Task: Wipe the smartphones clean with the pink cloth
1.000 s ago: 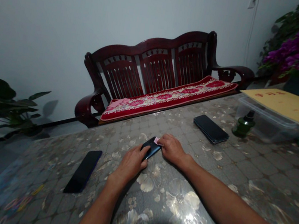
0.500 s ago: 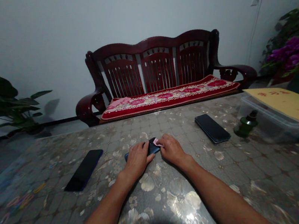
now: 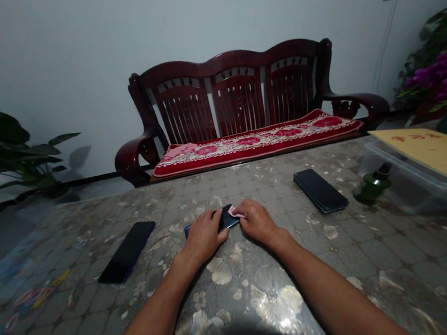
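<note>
A dark blue phone (image 3: 227, 220) lies flat on the patterned table near the middle. My left hand (image 3: 204, 236) rests across it, fingers wrapped over its far edge and thumb at the near edge. At the phone's right end, my right hand (image 3: 256, 221) pinches a small pink cloth (image 3: 235, 212), which touches the phone's surface. To the left lies a black phone (image 3: 127, 252) with a purple-blue edge. A stack of dark phones (image 3: 320, 191) sits farther back on the right.
Beyond the table (image 3: 166, 317) stands a wooden bench (image 3: 234, 98) with a red runner. A green bottle (image 3: 373, 185) and a clear plastic box (image 3: 412, 180) under yellow paper (image 3: 441, 154) are at right. Colourful bands (image 3: 42, 292) lie front left.
The view has shifted slightly. My left hand still covers the phone and my right hand still pinches the pink cloth at its right end, with little movement.
</note>
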The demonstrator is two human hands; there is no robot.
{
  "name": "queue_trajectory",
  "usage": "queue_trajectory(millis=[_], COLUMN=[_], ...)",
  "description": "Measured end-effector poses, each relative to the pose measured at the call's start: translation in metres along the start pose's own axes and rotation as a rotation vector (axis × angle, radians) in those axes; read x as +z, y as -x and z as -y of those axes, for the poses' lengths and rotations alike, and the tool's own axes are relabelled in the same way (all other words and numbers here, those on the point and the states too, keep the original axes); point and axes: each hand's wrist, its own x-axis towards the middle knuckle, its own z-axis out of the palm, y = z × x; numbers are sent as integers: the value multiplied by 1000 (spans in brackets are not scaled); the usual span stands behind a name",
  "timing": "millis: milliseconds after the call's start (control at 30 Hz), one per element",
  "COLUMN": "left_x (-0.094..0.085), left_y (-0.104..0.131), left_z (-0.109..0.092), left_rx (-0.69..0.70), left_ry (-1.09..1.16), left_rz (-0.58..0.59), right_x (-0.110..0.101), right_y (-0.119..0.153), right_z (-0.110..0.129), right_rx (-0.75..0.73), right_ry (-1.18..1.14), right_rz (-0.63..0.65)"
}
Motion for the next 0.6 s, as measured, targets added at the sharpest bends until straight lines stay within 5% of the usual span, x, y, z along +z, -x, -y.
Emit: queue_trajectory(millis=[600], left_x=[1], left_y=[-5], left_z=[-7], left_rx=[-116], left_ry=[68], left_rz=[-67], right_x=[8], right_y=[-7], right_z=[6], right_rx=[-43], right_ry=[98], right_rz=[1])
